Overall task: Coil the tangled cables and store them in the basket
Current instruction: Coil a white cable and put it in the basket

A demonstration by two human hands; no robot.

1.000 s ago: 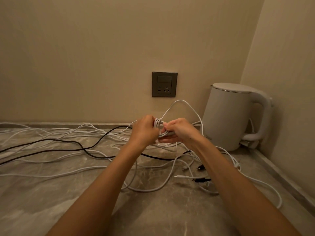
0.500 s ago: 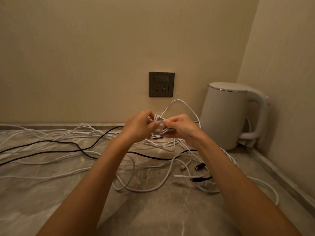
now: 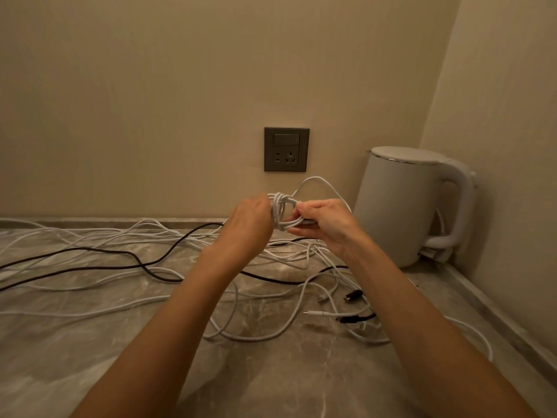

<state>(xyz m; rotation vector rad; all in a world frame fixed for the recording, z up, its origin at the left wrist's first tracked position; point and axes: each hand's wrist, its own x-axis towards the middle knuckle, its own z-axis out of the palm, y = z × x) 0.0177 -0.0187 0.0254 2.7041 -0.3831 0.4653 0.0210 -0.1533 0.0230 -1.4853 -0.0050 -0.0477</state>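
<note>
Above counter (image 3: 90, 357) | white coil (image 3: 281, 211) pinched by right hand (image 3: 324, 224) | left hand (image 3: 250, 224) beside, grip unclear

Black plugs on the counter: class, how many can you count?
2: one black plug beside the right forearm, a second black plug just nearer the camera; others may hide under the arms.

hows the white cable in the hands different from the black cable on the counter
The white cable is wound into small tight loops; the black cable sprawls in long loose curves. The white cable is held up between the left hand and right hand; the black cable lies flat on the marble counter, with neither hand on it. Both are thin, flexible cords.
</note>
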